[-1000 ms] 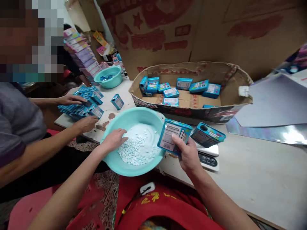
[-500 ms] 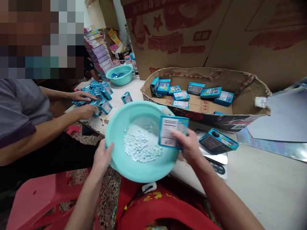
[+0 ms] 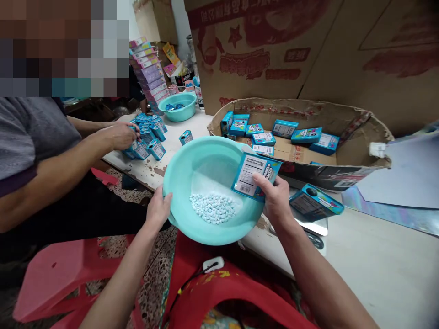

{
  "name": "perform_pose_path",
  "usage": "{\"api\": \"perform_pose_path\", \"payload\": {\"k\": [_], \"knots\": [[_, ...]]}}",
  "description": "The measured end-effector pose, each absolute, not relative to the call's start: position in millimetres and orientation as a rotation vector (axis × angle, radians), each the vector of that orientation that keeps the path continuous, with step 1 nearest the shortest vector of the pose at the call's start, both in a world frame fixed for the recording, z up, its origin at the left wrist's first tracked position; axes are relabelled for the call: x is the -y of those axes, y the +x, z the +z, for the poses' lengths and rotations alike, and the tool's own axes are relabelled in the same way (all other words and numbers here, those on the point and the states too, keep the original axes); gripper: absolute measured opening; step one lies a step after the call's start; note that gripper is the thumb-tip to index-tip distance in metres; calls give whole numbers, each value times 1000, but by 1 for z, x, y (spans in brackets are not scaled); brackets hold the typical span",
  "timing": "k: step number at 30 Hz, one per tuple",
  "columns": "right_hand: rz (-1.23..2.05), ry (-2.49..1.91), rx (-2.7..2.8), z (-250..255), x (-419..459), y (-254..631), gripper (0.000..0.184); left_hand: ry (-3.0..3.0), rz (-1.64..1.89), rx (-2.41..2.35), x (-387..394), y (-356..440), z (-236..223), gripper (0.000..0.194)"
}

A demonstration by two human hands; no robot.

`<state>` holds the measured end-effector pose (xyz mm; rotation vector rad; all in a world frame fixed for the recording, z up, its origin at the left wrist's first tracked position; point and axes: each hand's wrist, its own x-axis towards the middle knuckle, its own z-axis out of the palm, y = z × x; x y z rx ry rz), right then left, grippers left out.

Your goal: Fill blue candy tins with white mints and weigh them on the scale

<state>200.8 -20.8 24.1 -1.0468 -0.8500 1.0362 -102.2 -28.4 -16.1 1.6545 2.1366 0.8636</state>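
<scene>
My left hand [image 3: 158,209] grips the near-left rim of a teal plastic basin [image 3: 192,164], which is tilted toward me off the table edge. Several small pale blue tablets [image 3: 213,208] have gathered at its low near side. My right hand [image 3: 274,197] holds a small blue printed box [image 3: 254,174] over the basin's right rim, label side facing me. Another blue box [image 3: 315,204] with a round hole in its end rests on a small scale [image 3: 313,228] just right of my right hand.
A shallow cardboard tray [image 3: 343,155] behind holds several blue boxes. At the left a seated person's hands [image 3: 120,135] handle a pile of blue boxes [image 3: 147,135]. A second teal basin [image 3: 178,107] stands farther back. Silver sheets [image 3: 404,183] lie at right; red stool [image 3: 61,283] below left.
My left hand left the tablets and took the basin's rim, then tipped the basin toward me so the tablets slid to the near side. My right hand brought the box over the rim.
</scene>
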Motion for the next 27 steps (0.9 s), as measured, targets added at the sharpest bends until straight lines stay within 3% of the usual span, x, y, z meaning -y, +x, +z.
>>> {"api": "perform_pose_path", "payload": {"k": [2,5,9,17,27], "knots": [[1001,-1069,821,25,22,197,41,1907,847,-2230,27,-80,-7,50],[932,-1105,858,30,24,189,43,2219,562,-1966,23,-46,-4,42],[816,-1159,899,36,29,180,45,2053,94,-1820,17,-16,-19,53],[721,-1184,867,38,29,169,45,1622,220,-1652,38,26,-16,78],[683,-1275,779,24,29,176,47,1302,680,-1306,36,70,-14,10]]}}
